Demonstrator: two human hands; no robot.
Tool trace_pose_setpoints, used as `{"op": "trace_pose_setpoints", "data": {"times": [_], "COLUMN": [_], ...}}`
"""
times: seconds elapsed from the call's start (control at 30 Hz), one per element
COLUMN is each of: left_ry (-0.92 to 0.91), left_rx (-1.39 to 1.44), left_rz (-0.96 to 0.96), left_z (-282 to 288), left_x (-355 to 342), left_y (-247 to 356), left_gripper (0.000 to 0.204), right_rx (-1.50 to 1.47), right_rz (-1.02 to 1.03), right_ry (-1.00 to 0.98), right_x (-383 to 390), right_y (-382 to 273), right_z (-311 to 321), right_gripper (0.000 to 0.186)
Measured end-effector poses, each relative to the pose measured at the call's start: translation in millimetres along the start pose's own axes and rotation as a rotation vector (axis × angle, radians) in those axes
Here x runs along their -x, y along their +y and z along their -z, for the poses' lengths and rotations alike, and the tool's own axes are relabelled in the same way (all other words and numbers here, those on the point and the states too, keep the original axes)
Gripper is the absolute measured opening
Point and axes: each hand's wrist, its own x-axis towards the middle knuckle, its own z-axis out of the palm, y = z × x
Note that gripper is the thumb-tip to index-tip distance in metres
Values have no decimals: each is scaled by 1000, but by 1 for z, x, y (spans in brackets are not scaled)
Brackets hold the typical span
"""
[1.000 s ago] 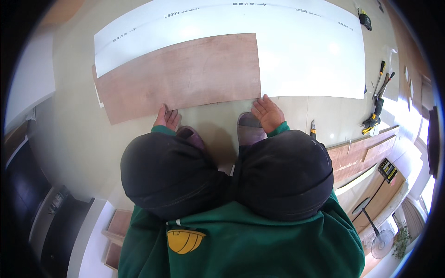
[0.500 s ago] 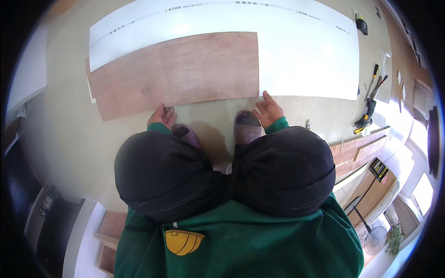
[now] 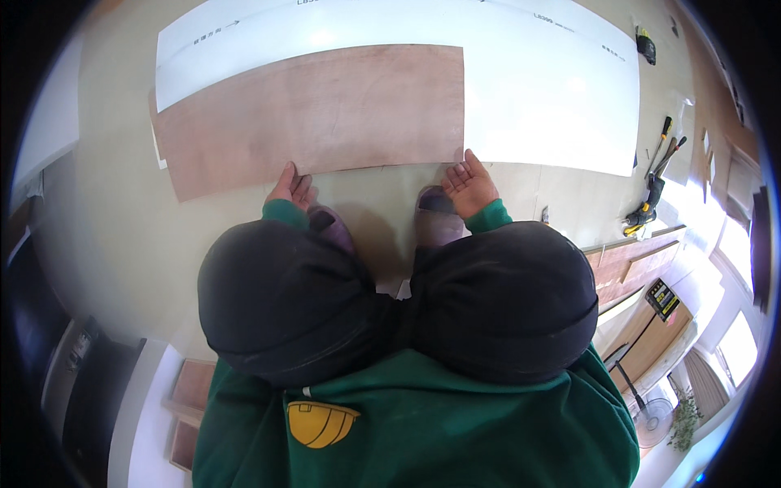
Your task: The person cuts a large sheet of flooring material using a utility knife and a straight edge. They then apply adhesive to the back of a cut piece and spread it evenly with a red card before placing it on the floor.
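Note:
A reddish-brown wooden board [image 3: 317, 110] lies over the lower left of a long white sheet [image 3: 553, 98] printed with arrows, on the floor before my bent knees. My left hand [image 3: 293, 190] is open, fingers loosely bent and apart, a fingertip against the board's near edge. My right hand [image 3: 472, 187] is open at the board's near right corner, palm turned up, fingertips touching the edge. My slippers [image 3: 431, 215] show between my hands and knees.
A tape measure [image 3: 646, 49], long-handled tools [image 3: 657, 146] and a drill [image 3: 643, 213] lie at the right. Further back are wooden planks [image 3: 626, 252], a standing fan [image 3: 651, 419] and a plant [image 3: 682, 423]. A white ledge [image 3: 142, 407] with wooden boxes [image 3: 194, 382] is lower left.
The board has slid a little away from me over the white sheet, and both my hands have moved forward with its near edge.

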Motion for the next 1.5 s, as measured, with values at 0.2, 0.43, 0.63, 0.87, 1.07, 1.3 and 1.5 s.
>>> {"op": "trace_pose_setpoints", "data": {"times": [0.2,0.43,0.63,0.87,1.07,1.3,1.5], "left_ry": [-27,-31,29,-14,-37,582,710], "left_rx": [60,98,37,-66,-73,-193,-395], "left_rz": [-5,-27,-5,-34,-106,-670,-1030], "left_z": [8,8,21,12,52,126,191], "left_x": [-11,-11,-20,-23,-51,-56,-100], "left_y": [-5,-9,-9,-15,-27,48,150], "left_gripper": [37,35,51,55,32,45,64], "right_rx": [-32,101,-30,-61,-181,-335,-401], "right_rz": [31,277,248,210,15,3,110], "right_ry": [-95,130,304,421,289,295,25], "right_x": [-10,5,-25,-26,-46,-56,-55], "right_y": [-6,-27,-72,-103,-113,-112,-108], "right_z": [16,22,56,49,59,96,96], "right_gripper": [55,71,75,67,56,39,46]}}
